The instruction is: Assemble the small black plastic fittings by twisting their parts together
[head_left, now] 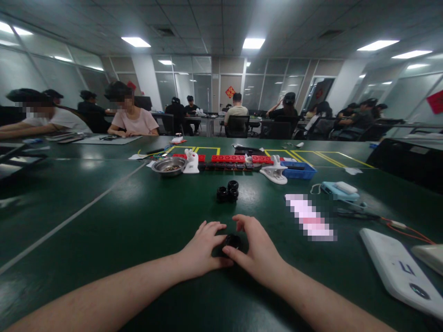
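Observation:
A small black round piece (232, 241) sits on the green table between my two hands. My left hand (205, 244) lies to its left, fingers spread, the fingertips close to the piece. From the right, my right hand (258, 249) curves around the piece, its thumb against the near side and its fingers raised apart beyond it. Farther forward stands a small cluster of black round pieces (228, 191), one resting on top of the others.
Beyond the cluster are a metal bowl (169, 166), white clamps (275, 170), red strips (228, 158) and a blue tray (299, 170). A pixelated flat object (309, 217) and a white device (401, 272) lie at right. Several people sit farther back.

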The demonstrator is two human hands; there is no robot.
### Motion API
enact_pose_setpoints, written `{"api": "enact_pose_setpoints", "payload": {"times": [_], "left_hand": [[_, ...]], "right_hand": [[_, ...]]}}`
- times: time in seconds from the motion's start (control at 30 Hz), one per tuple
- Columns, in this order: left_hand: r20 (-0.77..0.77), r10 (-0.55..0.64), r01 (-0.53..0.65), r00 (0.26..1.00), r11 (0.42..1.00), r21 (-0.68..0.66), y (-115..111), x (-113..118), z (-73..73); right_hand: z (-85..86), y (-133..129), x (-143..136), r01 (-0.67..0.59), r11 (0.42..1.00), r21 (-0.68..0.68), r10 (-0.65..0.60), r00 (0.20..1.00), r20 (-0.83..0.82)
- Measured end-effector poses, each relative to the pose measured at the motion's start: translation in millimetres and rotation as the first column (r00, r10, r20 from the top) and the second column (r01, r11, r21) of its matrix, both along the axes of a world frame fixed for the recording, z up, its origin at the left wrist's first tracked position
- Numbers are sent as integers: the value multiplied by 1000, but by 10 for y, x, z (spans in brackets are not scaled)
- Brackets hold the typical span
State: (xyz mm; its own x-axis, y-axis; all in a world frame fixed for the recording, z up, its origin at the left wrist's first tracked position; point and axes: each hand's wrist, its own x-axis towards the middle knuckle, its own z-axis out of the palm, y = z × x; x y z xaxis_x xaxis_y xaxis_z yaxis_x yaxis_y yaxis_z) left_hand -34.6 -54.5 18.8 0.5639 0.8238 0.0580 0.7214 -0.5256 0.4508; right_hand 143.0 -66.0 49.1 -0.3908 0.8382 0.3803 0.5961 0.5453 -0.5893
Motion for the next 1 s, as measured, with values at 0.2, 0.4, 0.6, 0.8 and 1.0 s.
{"api": "enact_pose_setpoints", "payload": {"times": [0.2,0.4,0.6,0.8,1.0], "left_hand": [[-8,-14,14,1000,1000,11,4,-8,10],[-20,-3,2,1000,1000,-16,5,-11,18],[-24,0,0,1000,1000,-25,-3,4,47],[-31,-16,15,999,1000,-9,3,-5,41],[-28,3,-4,1000,1000,-19,-9,2,41]], "right_hand": [[28,-56,12,-220,975,-3,220,975,-20],[16,-17,12,-69,998,-12,68,997,-36],[7,-4,-1,16,999,-46,-17,999,-32],[11,-40,38,-250,968,-37,246,966,-80],[-15,2,15,-28,999,-30,27,998,-55]]}}
